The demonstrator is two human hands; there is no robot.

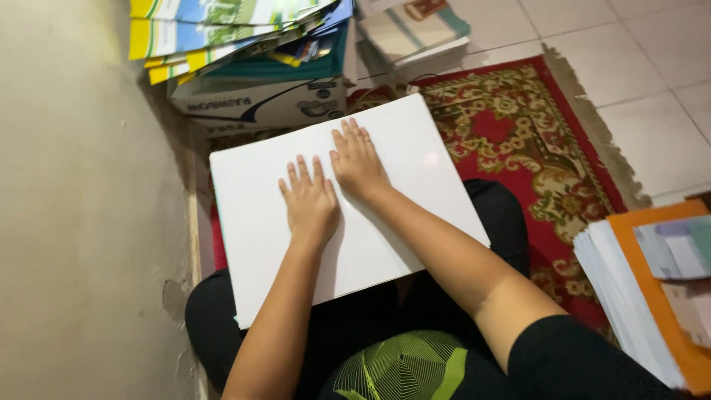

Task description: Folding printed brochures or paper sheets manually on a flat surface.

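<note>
On the lap, both hands lie flat on a white sheet.

Left hand (311,204) and right hand (359,163) press side by side, fingers spread, gripping nothing, on the white sheet (266,215); it seems a smoothing step. Beyond the fingertips lies a white-and-blue cardboard box (259,104) under colourful booklets (229,30); right of the hands, an orange-covered paper stack (652,296).

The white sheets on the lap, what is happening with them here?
A person sits on a red patterned rug with a stack of large white sheets across the lap. The left hand and the right hand both lie flat on top of it, palms down, side by side. Against the wall ahead stands a cardboard box with colourful booklets piled on it. Another paper pile with an orange cover lies at the right.
</note>
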